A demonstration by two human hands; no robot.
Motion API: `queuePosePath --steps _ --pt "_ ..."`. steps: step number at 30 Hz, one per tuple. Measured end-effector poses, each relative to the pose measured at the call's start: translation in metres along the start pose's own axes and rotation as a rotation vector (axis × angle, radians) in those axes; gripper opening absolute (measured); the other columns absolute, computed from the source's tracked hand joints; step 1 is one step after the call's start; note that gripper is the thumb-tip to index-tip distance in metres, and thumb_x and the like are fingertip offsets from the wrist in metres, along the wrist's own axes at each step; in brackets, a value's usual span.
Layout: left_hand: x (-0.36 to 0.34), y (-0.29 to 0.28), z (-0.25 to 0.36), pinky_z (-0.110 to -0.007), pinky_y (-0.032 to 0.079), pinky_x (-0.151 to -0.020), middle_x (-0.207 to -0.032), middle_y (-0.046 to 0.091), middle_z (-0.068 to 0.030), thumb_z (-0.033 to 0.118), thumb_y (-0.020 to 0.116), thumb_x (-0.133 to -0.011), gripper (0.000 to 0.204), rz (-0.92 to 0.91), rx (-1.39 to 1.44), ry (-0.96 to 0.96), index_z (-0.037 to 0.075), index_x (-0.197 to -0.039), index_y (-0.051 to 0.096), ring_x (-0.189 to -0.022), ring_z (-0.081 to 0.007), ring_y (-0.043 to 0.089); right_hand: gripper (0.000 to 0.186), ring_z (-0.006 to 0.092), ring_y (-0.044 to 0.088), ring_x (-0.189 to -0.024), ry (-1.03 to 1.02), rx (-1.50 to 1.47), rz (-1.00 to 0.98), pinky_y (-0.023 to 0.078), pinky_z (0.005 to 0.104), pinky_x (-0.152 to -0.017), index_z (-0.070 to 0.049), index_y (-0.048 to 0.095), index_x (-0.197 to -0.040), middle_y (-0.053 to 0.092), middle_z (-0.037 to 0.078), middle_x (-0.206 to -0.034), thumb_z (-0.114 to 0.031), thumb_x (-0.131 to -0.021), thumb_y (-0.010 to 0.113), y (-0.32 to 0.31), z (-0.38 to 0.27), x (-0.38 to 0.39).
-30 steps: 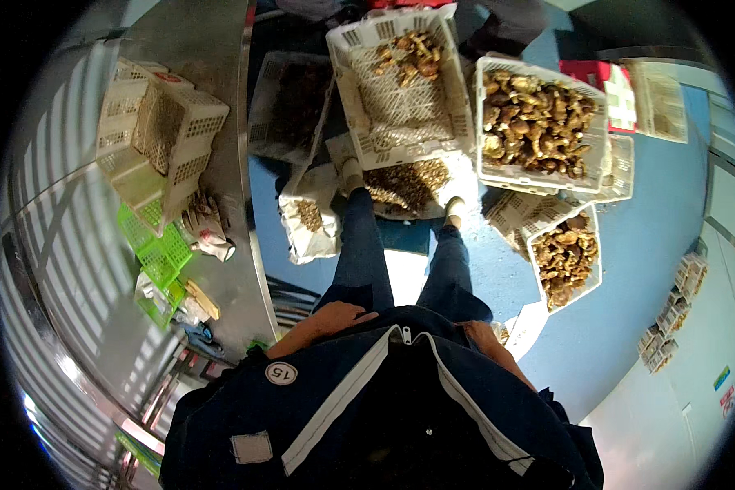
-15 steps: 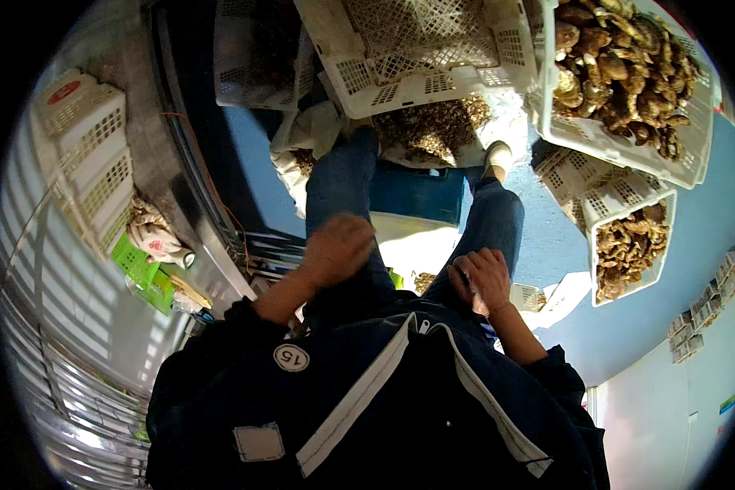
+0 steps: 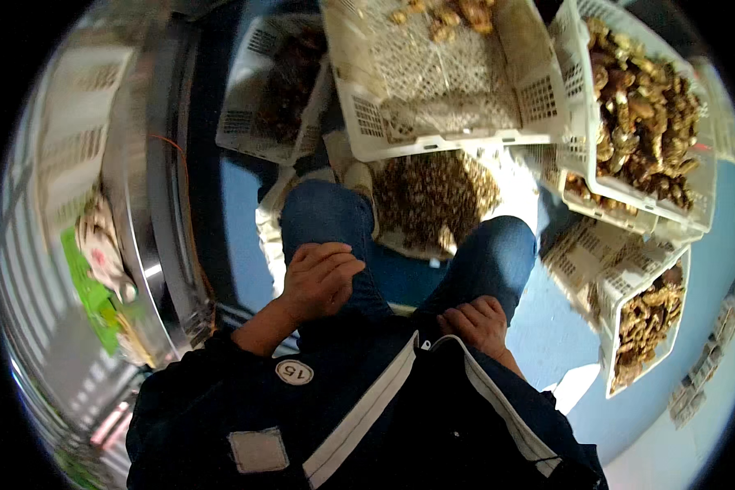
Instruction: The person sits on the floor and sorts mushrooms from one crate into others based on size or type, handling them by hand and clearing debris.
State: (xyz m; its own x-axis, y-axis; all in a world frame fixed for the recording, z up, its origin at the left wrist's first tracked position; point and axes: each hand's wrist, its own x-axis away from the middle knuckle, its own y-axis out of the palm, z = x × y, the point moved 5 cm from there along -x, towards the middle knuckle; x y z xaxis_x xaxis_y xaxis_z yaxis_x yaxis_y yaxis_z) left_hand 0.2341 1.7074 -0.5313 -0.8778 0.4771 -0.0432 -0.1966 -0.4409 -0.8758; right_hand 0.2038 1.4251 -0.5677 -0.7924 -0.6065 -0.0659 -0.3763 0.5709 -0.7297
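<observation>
from the head camera, we see the left hand (image 3: 322,279) lying loose and unclenched on a thigh of blue jeans (image 3: 322,212), fingers lightly bent. the right hand (image 3: 478,322) rests on the other thigh beside the dark jacket (image 3: 220,396), fingers curled; whether it closes on anything, we cannot tell. ahead of both hands, apart from them, we see a heap of small brown pieces (image 3: 429,200) beyond the knees. over its far side reaches a large white crate (image 3: 465,145) with a few mushrooms (image 3: 469,12) toward its far end. to the right, we find a heaped crate (image 3: 580,139) of mushrooms; at far left, a blurred pale glove (image 3: 102,245) lies on a metal bench (image 3: 131,163).
</observation>
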Motion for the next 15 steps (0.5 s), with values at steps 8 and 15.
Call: queuePosePath --steps 8,15 --pt "0.063 -0.043 0.032 -0.047 0.044 -0.094 -0.114 0.065 -0.0151 0.011 0.062 -0.088 0.032 0.43 0.096 -0.205 0.006 -0.12 0.063 -0.106 -0.035 0.061 0.011 0.0314 0.059 -0.075 -0.125 0.2 0.207 0.046 0.0418 -0.074 -0.009 0.07 -0.088 0.066 0.009 -0.08 -0.02 -0.085 0.072 0.001 -0.063 0.006" --pt "0.147 -0.185 0.059 -0.047 0.048 -0.095 -0.115 0.062 -0.015 0.012 0.066 -0.085 0.029 0.854 -0.111 -0.28 0.007 -0.114 0.064 -0.109 -0.0363 0.058 0.012 0.0351 0.066 -0.083 0.029 0.129 0.25 0.052 0.0422 -0.077 -0.002 0.068 -0.088 0.069 0.017 -0.087 -0.014 -0.089 0.071 -0.019 -0.08 0.032"
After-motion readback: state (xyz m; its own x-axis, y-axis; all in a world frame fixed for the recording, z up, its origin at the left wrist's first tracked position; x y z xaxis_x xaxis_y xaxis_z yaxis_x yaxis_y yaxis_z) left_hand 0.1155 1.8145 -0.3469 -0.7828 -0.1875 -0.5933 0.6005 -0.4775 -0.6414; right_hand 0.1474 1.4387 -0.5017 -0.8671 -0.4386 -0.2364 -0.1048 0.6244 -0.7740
